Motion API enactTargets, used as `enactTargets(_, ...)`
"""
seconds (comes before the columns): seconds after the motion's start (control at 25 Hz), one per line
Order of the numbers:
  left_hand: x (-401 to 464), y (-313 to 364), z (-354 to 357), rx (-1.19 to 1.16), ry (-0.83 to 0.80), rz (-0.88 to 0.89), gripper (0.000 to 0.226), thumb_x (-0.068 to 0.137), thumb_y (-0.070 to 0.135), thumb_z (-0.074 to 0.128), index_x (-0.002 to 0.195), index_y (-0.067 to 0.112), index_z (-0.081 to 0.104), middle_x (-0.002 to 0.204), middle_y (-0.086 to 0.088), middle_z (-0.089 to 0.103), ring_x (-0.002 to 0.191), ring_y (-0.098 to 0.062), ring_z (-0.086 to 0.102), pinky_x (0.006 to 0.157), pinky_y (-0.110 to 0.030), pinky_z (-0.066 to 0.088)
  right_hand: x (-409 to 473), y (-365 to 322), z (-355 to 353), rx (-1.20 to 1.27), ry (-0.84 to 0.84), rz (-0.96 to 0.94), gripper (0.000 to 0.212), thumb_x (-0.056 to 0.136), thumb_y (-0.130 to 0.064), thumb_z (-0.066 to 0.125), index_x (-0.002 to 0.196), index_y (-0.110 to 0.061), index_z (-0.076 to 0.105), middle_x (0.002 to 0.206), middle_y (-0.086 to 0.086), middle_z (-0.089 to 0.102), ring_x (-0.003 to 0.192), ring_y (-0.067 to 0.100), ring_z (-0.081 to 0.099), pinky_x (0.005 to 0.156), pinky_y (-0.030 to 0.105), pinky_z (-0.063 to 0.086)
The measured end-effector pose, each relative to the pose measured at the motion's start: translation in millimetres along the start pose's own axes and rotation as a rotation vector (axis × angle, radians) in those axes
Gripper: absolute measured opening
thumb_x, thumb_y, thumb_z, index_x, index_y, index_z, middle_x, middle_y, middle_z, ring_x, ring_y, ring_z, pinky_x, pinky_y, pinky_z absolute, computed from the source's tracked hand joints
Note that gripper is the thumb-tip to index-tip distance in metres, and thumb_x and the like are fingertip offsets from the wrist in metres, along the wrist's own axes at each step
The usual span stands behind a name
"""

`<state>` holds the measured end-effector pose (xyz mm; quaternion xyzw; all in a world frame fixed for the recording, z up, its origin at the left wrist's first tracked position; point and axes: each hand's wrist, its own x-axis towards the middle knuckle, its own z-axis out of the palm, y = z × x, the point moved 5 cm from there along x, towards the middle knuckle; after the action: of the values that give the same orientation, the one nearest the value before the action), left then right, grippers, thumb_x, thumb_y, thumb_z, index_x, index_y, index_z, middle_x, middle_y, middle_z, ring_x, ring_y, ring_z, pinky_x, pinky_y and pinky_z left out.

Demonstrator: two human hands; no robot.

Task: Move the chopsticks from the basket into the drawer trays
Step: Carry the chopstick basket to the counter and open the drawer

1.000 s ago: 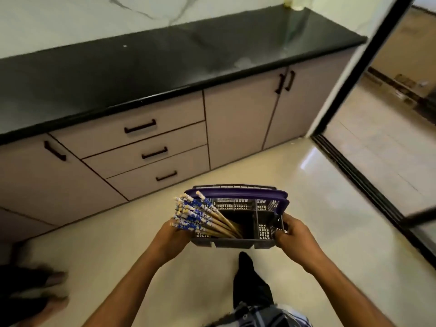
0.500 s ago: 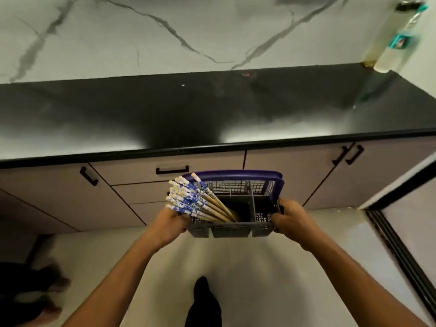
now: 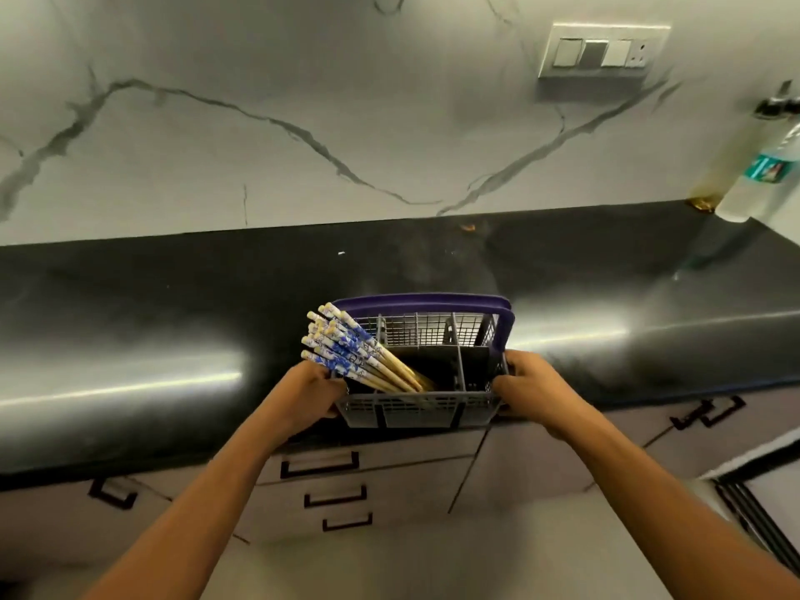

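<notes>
The task is barely starting: the chopsticks [image 3: 346, 352] are all still sitting bundled in the left compartment of the basket [image 3: 415, 409], leaning out over its left rim, and none is in a tray. The drawers [image 3: 320, 465] below the bench [image 3: 130, 331] are looking closed, so opening one and moving the sticks across is all still waiting to be done. The left hand [image 3: 303, 396] is gripping the basket's left end, its fingers curling round the wall, and the right hand [image 3: 528, 396] is holding the right end the same way. The basket is hanging at the bench's front edge; whether it is resting there I cannot tell. Against a second ago, the basket is now up at bench level instead of out over the floor, with the grip unchanged and the wall switches [image 3: 601, 52] coming into view
</notes>
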<state>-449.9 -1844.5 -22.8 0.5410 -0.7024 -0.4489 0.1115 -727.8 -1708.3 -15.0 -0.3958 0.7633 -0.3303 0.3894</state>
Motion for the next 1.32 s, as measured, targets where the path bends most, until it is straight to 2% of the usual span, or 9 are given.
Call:
enactTargets(0.16, 71.6, 13.8, -22.4, -0.028, -0.021, -0.01, 0.014, 0.092, 0.006, 0.057, 0.087, -0.002, 0.067, 0.085, -0.016, 0.064, 0.078, -0.027, 0.064, 0.085, -0.051, 0.06, 80.9, -25.9, 3.3, 0.024, 0.001, 0.016, 0.031, 0.079, 0.005, 0.052, 0.095, -0.014, 0.071, 0.088, 0.008, 0.077, 0.085, 0.026, 0.073, 0.078, 0.047, 0.062)
enactTargets(0.32, 132.2, 15.9, -33.6, -0.116, -0.062, -0.094, 0.02, 0.094, 0.004, 0.052, 0.079, 0.011, 0.063, 0.092, -0.017, 0.066, 0.084, -0.033, 0.067, 0.086, -0.048, 0.057, 161.6, -40.1, 9.4, 0.035, -0.048, 0.071, 0.026, 0.084, 0.003, 0.052, 0.099, -0.01, 0.069, 0.09, 0.016, 0.076, 0.085, 0.03, 0.073, 0.076, 0.046, 0.062)
enactTargets(0.56, 189.3, 18.7, -49.5, -0.128, -0.023, -0.151, 0.017, 0.092, 0.009, 0.052, 0.089, 0.012, 0.068, 0.105, -0.018, 0.073, 0.099, -0.033, 0.07, 0.085, -0.047, 0.06, 234.2, -56.1, 9.4, 0.038, -0.118, 0.066, 0.025, 0.085, 0.001, 0.05, 0.094, -0.014, 0.068, 0.075, 0.003, 0.073, 0.067, 0.015, 0.069, 0.054, 0.025, 0.055)
enactTargets(0.8, 199.3, 16.0, -49.3, -0.263, -0.029, -0.175, 0.017, 0.099, 0.022, 0.05, 0.099, 0.022, 0.067, 0.117, -0.015, 0.072, 0.109, -0.028, 0.067, 0.1, -0.05, 0.053, 258.5, -61.2, 6.8, 0.085, -0.099, 0.037, 0.028, 0.089, -0.007, 0.052, 0.109, -0.017, 0.067, 0.093, 0.007, 0.073, 0.083, 0.021, 0.07, 0.07, 0.037, 0.062)
enactTargets(0.92, 179.6, 14.6, -48.0, -0.25, 0.102, -0.108, 0.045, 0.099, 0.042, 0.051, 0.141, 0.025, 0.05, 0.137, -0.005, 0.06, 0.125, -0.025, 0.058, 0.108, -0.045, 0.046, 238.8, -50.7, -2.4, 0.002, 0.101, -0.035, 0.043, 0.093, -0.042, 0.058, 0.13, -0.019, 0.058, 0.115, 0.001, 0.07, 0.102, 0.019, 0.067, 0.082, 0.031, 0.054)
enactTargets(1.0, 146.0, 10.5, -52.2, -0.262, 0.279, -0.057, 0.058, 0.098, 0.039, 0.055, 0.15, 0.021, 0.037, 0.14, -0.002, 0.058, 0.123, -0.016, 0.057, 0.103, -0.03, 0.044, 201.5, -37.2, -7.7, 0.009, 0.247, -0.087, 0.055, 0.09, -0.053, 0.059, 0.134, -0.021, 0.053, 0.12, -0.003, 0.065, 0.107, 0.014, 0.064, 0.078, 0.023, 0.048)
enactTargets(1.08, 96.7, 3.5, -51.9, -0.284, 0.391, 0.087, 0.051, 0.097, 0.025, 0.059, 0.146, 0.021, 0.044, 0.133, 0.001, 0.062, 0.111, -0.004, 0.06, 0.091, -0.016, 0.046, 150.8, -22.1, -6.1, 0.04, 0.323, -0.19, 0.042, 0.089, -0.048, 0.06, 0.127, -0.029, 0.058, 0.111, -0.013, 0.067, 0.096, -0.002, 0.064, 0.069, 0.009, 0.048)
enactTargets(1.16, 41.9, -11.1, -39.9, -0.202, 0.455, 0.313, 0.04, 0.094, 0.021, 0.063, 0.134, 0.025, 0.055, 0.117, 0.01, 0.07, 0.098, 0.002, 0.066, 0.081, -0.008, 0.05, 98.0, -2.5, 3.5, 0.011, 0.386, -0.262, 0.024, 0.09, -0.04, 0.062, 0.113, -0.035, 0.064, 0.095, -0.017, 0.07, 0.086, -0.002, 0.067, 0.065, 0.005, 0.048)
enactTargets(1.32, -37.8, -79.5, 25.6, 0.111, 0.292, 0.56, 0.022, 0.085, 0.031, 0.062, 0.105, 0.033, 0.071, 0.092, 0.021, 0.07, 0.082, 0.007, 0.064, 0.073, -0.012, 0.051, -0.2, 42.4, 53.7, -0.092, 0.44, -0.29, 0.014, 0.088, -0.03, 0.062, 0.097, -0.032, 0.071, 0.081, -0.011, 0.073, 0.076, 0.0, 0.067, 0.066, 0.012, 0.049)
